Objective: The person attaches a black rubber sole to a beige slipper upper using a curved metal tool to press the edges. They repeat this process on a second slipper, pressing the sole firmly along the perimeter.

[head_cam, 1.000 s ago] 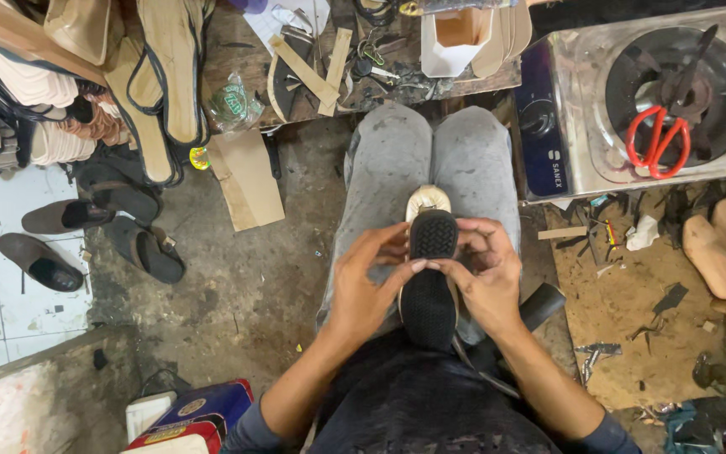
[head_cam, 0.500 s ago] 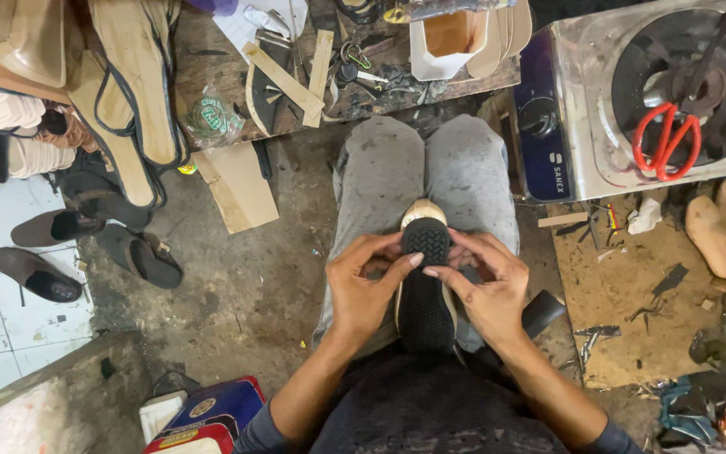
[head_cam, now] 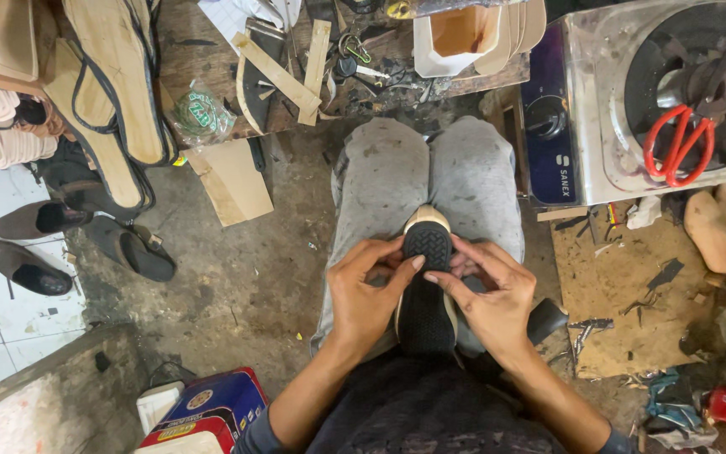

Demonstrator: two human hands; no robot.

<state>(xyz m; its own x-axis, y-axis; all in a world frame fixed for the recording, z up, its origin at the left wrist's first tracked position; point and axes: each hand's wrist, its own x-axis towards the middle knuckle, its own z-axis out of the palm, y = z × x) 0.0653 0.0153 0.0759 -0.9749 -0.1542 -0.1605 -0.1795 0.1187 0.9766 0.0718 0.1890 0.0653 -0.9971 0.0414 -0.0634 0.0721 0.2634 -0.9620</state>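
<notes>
While cluttered dirt floor surrounds them, left hand and right hand still pinch the black textured rubber sole; view nearer.

Black sole looks like matt, textured rubber. Grey trousers are stained cloth, the stove at upper right is shiny metal, scissors have glossy red plastic handles.

Cluttered cobbler floor, bench above.
Red-handled scissors lay on a gas stove at the floor's right edge; dark sandals sat at left edge; cardboard piece below the bench; colourful box bottom-left.
</notes>
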